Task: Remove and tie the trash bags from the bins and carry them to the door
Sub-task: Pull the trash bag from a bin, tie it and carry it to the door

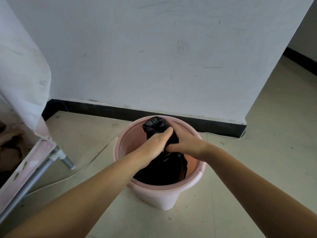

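Note:
A pink round bin stands on the tiled floor close to the wall. A black trash bag sits inside it, its top gathered into a bunched neck that sticks up above the rim. My left hand grips the neck from the left, fingers curled around it. My right hand grips the same neck from the right, just below the bunched end. The bag's lower part fills the bin and stays inside it.
A white wall with a black skirting board runs behind the bin. A pink-draped frame with metal legs stands at the left, and a white cable trails across the floor. Open floor leads past the wall corner at the right.

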`<state>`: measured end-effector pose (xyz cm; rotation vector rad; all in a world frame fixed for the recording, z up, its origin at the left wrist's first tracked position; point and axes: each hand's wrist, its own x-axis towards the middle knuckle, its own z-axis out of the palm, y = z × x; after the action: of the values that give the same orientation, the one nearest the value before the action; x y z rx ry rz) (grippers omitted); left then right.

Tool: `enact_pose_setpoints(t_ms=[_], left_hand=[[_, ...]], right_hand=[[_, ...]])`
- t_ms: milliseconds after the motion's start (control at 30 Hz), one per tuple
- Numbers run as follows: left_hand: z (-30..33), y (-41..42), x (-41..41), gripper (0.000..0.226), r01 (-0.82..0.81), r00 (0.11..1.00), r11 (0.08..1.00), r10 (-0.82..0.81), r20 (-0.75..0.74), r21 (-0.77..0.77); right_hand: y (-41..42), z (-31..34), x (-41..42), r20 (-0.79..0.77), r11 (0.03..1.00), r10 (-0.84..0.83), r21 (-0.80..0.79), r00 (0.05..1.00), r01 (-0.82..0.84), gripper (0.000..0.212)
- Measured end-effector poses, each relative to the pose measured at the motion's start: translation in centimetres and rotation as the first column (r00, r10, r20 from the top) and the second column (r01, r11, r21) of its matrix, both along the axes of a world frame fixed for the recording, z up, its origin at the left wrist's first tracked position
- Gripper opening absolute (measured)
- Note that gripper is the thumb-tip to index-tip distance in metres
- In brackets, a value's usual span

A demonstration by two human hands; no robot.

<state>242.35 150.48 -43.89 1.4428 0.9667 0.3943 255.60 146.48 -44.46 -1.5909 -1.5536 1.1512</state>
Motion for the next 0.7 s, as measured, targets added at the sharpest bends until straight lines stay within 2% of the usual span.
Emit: enact_pose_setpoints(t_ms=[67,100,133,167,200,233,267,300,333,367,400,433,467,500,567,633,700], left_hand=[[0.3,0.8,-0.4,0.044,-0.058,0.984,0.973,0.093,0.152,-0.221],[0.4,1.2,-0.8,0.042,-0.036,0.983,0.971,0.078,0.168,-0.236],[0.5,1.6,-1.3,0.036,-0.024,0.989,0.984,0.049,0.14,-0.177],[0.6,1.9,-1.7,0.03,0.007,0.996,0.999,-0.003,0.085,-0.048],[0.8,2.3,-2.2,0.032,0.035,0.999,0.989,-0.031,-0.031,0.144],[0.9,2.7,-2.6,0.036,0.077,0.986,0.928,-0.016,-0.168,0.365],[0.7,3.1,-2.9,0.035,0.136,0.961,0.815,0.031,-0.276,0.564],[0.0,3.8,-3.2,0.039,0.208,0.937,0.722,0.046,-0.346,0.659],[-0.8,4.2,-3.5,0.057,0.298,0.905,0.684,0.018,-0.424,0.666],[-1.8,4.3,-3.6,0.075,0.394,0.854,0.694,-0.033,-0.52,0.603],[-2.7,4.2,-3.6,0.087,0.478,0.785,0.712,-0.083,-0.614,0.515],[-3.4,3.9,-3.4,0.088,0.512,0.75,0.721,-0.111,-0.652,0.467],[-3.9,3.7,-3.0,0.077,0.48,0.782,0.746,-0.126,-0.61,0.462],[-4.0,3.4,-2.6,0.057,0.392,0.854,0.786,-0.118,-0.506,0.478],[-3.2,3.1,-1.7,0.027,0.205,0.943,0.895,-0.074,-0.323,0.395],[-2.7,2.9,-1.4,0.021,0.163,0.981,0.948,-0.125,-0.151,0.275],[-2.1,2.4,-1.5,0.025,0.158,0.987,0.955,-0.149,-0.055,0.25]], right_hand=[[0.0,-0.2,-0.5,0.257,0.995,0.095,-0.001,0.962,-0.098,0.087],[0.1,-0.3,-0.6,0.359,0.995,0.08,0.027,0.93,-0.096,0.08],[0.2,-0.4,-0.6,0.43,0.994,0.054,0.061,0.901,-0.089,0.071],[0.2,-0.3,-0.7,0.477,0.992,0.033,0.093,0.878,-0.088,0.063],[0.2,-0.2,-0.6,0.51,0.991,0.008,0.112,0.86,-0.076,0.059],[0.2,0.0,-0.5,0.523,0.989,-0.008,0.13,0.852,-0.07,0.057],[0.0,0.2,-0.3,0.514,0.989,-0.006,0.128,0.858,-0.07,0.056],[-0.2,0.4,-0.1,0.487,0.99,0.022,0.112,0.873,-0.087,0.056],[-0.6,0.5,-0.1,0.455,0.989,0.066,0.087,0.888,-0.118,0.057],[-0.9,0.6,-0.2,0.432,0.984,0.131,0.052,0.892,-0.169,0.058],[-1.2,0.7,-0.3,0.405,0.975,0.193,0.021,0.894,-0.22,0.058],[-1.5,0.9,-0.4,0.367,0.967,0.238,0.0,0.899,-0.255,0.057],[-1.6,0.9,-0.4,0.335,0.963,0.255,-0.009,0.907,-0.268,0.056],[-1.6,0.9,-0.4,0.313,0.971,0.227,0.003,0.922,-0.24,0.053],[-1.0,0.2,0.0,0.291,0.993,0.041,0.098,0.956,-0.073,0.051],[-0.1,-1.0,0.8,0.22,0.973,-0.155,0.204,0.963,0.11,0.061],[0.4,-2.1,1.4,0.229,0.97,-0.187,0.195,0.955,0.143,0.08]])
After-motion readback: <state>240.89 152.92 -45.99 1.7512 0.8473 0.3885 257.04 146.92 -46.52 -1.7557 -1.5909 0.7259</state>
